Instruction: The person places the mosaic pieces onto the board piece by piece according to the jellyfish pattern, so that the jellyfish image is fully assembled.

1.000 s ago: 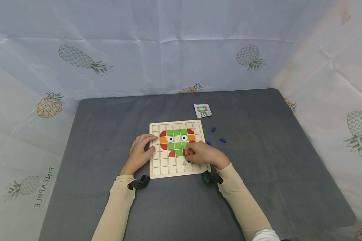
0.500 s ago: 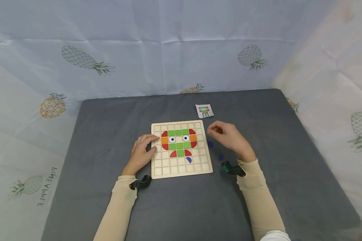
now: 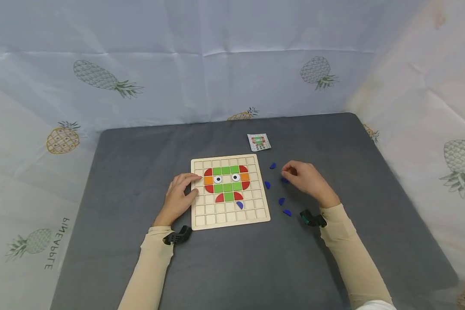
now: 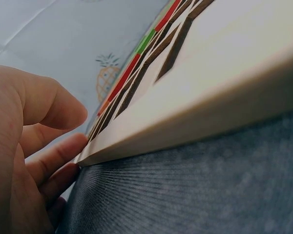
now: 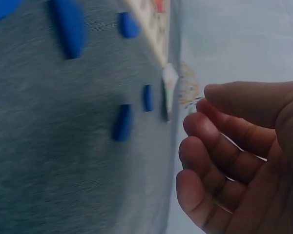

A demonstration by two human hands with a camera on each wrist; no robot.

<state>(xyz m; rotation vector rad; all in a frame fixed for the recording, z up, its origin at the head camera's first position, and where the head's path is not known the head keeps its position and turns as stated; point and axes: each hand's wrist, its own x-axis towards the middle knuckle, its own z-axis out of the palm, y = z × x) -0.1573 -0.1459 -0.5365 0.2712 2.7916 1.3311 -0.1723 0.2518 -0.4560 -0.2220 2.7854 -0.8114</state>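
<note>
A square wooden grid board (image 3: 211,221) lies on the table, bearing green and orange squares, red quarter-circle pieces and two eye tiles. One blue half-round piece (image 3: 239,205) sits on it below the red and green row. My left hand (image 3: 177,199) rests at the board's left edge, fingers extended; in the left wrist view its fingertips (image 4: 78,141) meet the board's corner. To the right of the board, my right hand (image 3: 307,180) hovers over a blue half-round piece (image 3: 284,180), partly covered. The right wrist view has its fingers (image 5: 191,190) loosely bent with nothing between them.
Several more blue pieces lie right of the board, among them a far blue piece (image 3: 273,165) and a near blue piece (image 3: 287,212). A small picture card (image 3: 259,142) lies behind the board on the grey table (image 3: 232,267). A pineapple-print cloth (image 3: 201,86) hangs behind.
My right hand has left the board and moved right over the loose blue pieces, leaving one blue piece on the board. The left hand has stayed at the board's edge.
</note>
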